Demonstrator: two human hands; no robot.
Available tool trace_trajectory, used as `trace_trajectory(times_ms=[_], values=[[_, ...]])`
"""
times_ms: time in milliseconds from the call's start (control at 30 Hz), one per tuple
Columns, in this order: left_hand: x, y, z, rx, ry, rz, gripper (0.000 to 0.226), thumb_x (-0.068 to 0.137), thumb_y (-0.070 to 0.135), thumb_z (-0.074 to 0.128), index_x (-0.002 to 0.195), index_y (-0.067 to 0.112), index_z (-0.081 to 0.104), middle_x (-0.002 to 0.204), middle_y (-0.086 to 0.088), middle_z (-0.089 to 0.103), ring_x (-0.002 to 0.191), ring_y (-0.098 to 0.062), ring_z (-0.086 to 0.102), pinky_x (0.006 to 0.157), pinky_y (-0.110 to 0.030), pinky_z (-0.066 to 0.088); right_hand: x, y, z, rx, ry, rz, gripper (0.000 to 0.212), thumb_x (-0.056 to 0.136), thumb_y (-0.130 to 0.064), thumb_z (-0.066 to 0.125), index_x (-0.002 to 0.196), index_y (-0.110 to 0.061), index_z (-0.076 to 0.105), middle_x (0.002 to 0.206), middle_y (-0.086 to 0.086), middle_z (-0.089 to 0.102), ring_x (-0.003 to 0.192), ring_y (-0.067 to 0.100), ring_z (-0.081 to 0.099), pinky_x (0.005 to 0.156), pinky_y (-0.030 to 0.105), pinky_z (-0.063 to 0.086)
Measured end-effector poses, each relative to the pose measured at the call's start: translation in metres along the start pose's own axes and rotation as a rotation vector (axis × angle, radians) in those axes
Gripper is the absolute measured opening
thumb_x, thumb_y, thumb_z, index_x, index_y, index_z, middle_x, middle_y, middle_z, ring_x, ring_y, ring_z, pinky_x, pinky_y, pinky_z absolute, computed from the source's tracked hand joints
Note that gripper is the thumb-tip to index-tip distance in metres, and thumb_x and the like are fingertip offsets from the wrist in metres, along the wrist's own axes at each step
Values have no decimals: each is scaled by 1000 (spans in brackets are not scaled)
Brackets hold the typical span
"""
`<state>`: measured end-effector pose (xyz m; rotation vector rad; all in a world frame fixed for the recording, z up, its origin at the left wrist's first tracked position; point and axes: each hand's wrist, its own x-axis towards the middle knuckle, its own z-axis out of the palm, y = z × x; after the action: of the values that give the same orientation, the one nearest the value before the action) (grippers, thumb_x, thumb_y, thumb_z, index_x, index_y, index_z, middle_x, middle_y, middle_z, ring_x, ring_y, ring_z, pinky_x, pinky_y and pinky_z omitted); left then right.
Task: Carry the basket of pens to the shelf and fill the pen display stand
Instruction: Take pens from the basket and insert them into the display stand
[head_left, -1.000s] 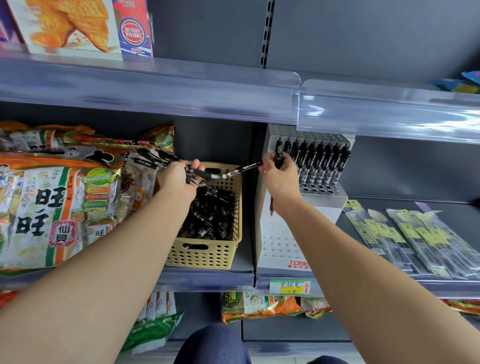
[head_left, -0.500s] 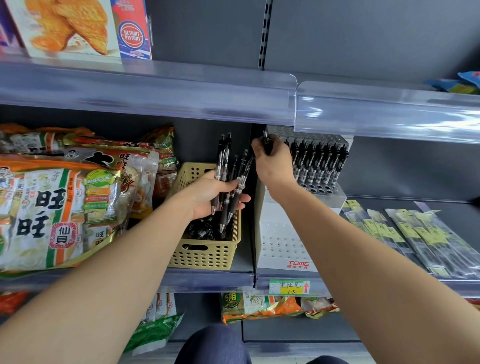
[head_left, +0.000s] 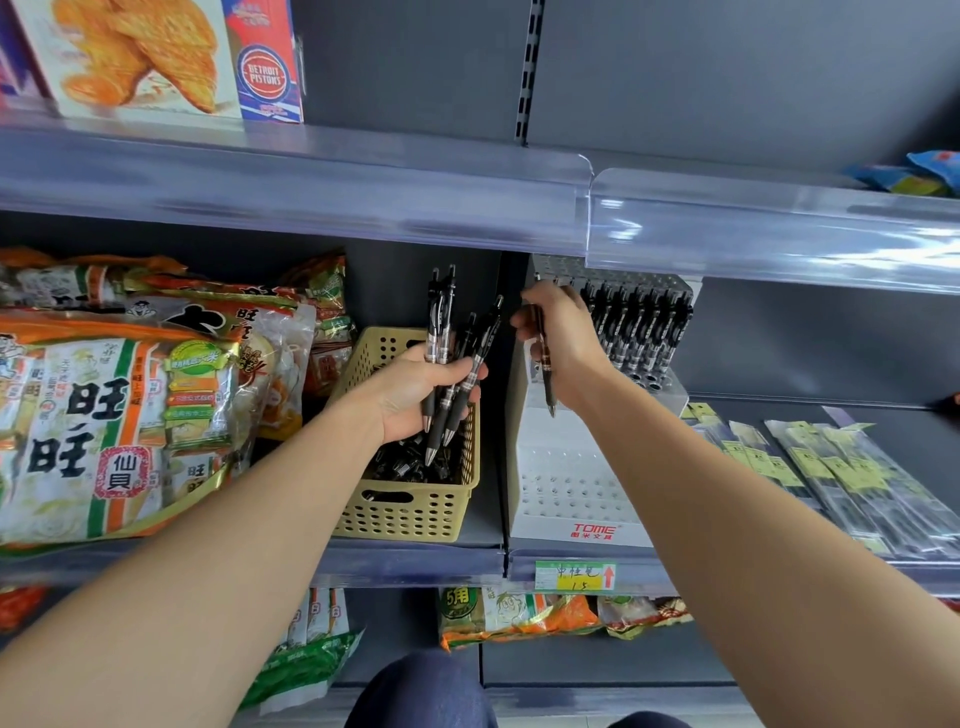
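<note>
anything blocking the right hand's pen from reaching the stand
Nothing visible does: the right hand holds the pen at the upper left of the display stand, beside the row of pens already in it.

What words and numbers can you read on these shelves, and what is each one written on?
"DETROIT PISTONS": blue box at the top.
"TOME": front of the white pen display stand; the small characters under it are blurred.
"旺旺" and "仙貝": big snack bag on the left.
"1.5", handwritten: yellow price tag; the writing above it is unclear.
Yellow labels on the clear packs: too small to read.
</note>
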<state>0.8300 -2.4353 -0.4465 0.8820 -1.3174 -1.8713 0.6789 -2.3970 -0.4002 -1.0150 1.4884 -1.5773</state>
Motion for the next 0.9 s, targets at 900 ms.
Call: trace_trajectory(times_ms=[900], values=[[14, -6, 40, 42, 100, 7, 8, 94, 9, 56, 90, 6, 63, 69, -7, 65, 64, -21, 57, 57, -31, 48, 8, -23, -65, -145, 251, -233, 20, 74, -9, 80, 92, -5, 71, 84, 2, 72, 79, 16, 67, 88, 42, 55]])
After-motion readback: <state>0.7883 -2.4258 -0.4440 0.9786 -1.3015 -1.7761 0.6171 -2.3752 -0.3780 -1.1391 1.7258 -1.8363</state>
